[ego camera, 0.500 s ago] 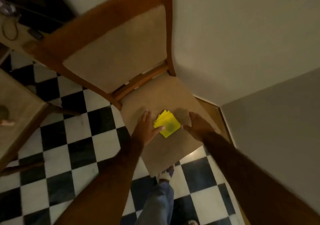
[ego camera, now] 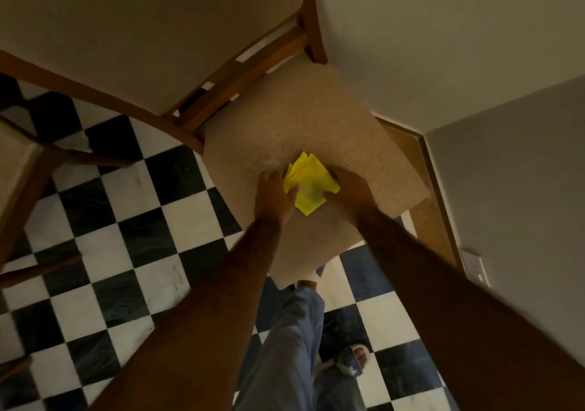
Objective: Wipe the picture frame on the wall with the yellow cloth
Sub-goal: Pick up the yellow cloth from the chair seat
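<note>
A yellow cloth lies folded on the seat of a chair. The cloth sits near the middle of the seat, a bit toward the front edge, the one closest to the person. It is folded into a small square, and the thin layers show along its far left side. The left hand is on the left side of the cloth. Its fingers are bent over and its thumb touches the cloth's left edge, but I cannot tell if it has a real grip on it. The right hand is on the right side of the cloth. Its fingers curl down onto the right edge and touch it, and here too I cannot tell if they are pinching it or just resting there. Both arms are bare and reach down from the bottom of the view. The chair has a tan woven seat, a padded back and a brown wooden frame. The right back corner of the seat is close to a plain pale wall. The chair stands on a floor of black and white squares. Below the front edge of the seat you can see a leg in blue trousers. A foot shows lower down on the floor.
</note>
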`<state>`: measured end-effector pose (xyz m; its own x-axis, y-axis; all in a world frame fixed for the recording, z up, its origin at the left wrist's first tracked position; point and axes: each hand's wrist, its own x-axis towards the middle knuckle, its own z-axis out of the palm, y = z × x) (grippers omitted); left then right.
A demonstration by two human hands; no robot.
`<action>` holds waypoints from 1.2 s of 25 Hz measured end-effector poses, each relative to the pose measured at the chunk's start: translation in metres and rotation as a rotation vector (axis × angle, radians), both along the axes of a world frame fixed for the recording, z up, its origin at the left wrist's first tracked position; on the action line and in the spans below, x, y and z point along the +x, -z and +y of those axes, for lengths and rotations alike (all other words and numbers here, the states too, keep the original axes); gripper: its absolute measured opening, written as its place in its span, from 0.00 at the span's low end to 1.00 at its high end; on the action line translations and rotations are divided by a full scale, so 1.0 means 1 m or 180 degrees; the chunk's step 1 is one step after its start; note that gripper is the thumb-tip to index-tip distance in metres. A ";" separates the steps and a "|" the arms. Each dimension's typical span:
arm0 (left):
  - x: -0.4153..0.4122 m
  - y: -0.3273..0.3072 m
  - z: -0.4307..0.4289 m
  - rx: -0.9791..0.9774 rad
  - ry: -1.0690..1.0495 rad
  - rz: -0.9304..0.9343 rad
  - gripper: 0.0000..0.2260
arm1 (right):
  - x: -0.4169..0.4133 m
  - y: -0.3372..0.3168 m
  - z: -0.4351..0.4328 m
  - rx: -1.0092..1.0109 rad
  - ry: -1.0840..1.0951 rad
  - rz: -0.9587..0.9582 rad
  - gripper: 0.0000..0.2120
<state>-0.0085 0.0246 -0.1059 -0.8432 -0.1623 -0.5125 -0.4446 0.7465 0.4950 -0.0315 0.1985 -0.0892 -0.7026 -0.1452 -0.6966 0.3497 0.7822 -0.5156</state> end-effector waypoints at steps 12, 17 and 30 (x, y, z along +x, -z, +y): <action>-0.012 -0.106 0.033 0.1705 -0.0659 -0.0256 0.07 | 0.002 -0.107 0.068 -0.0446 0.1434 -0.0172 0.17; -0.019 -0.191 0.095 0.2483 -0.0142 -0.0332 0.03 | 0.027 -0.199 0.128 -0.0932 0.2139 0.0145 0.08; 0.010 -0.442 0.259 0.2288 0.1340 0.0955 0.17 | 0.121 -0.473 0.275 -0.0580 0.2432 0.1643 0.12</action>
